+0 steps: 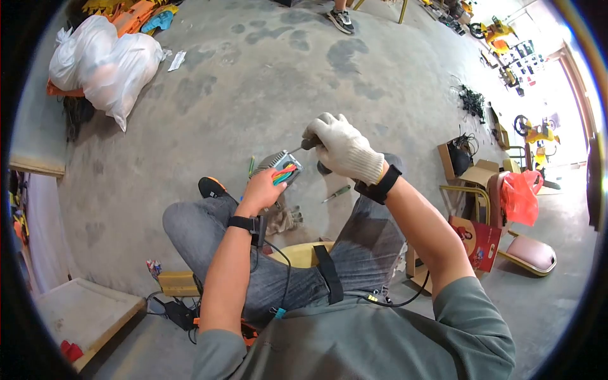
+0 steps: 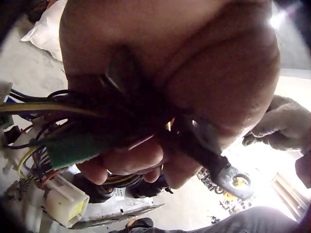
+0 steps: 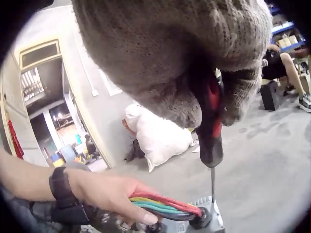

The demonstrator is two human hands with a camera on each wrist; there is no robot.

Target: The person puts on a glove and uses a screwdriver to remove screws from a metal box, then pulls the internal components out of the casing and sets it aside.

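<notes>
Two hands meet at a ridged metal box [image 1: 270,161] between the person's bent knees [image 1: 183,218]: the left hand [image 1: 259,191] has its fingers curled round a bundle of coloured wires [image 3: 167,206] leaving the box's end, and the gloved right hand [image 1: 345,147] has its fingers clamped on a screwdriver [image 3: 212,141], its tip at that end near the edge. Grey floor [image 1: 253,95] spreads beyond to white bags [image 1: 130,69] at far left, with a second screwdriver [image 1: 337,194] and a work glove [image 1: 283,220] nearer the knees. One white label [image 2: 119,194] shows below the left hand and a printed red carton [image 1: 487,247] stands at right, their lettering too small to read.
</notes>
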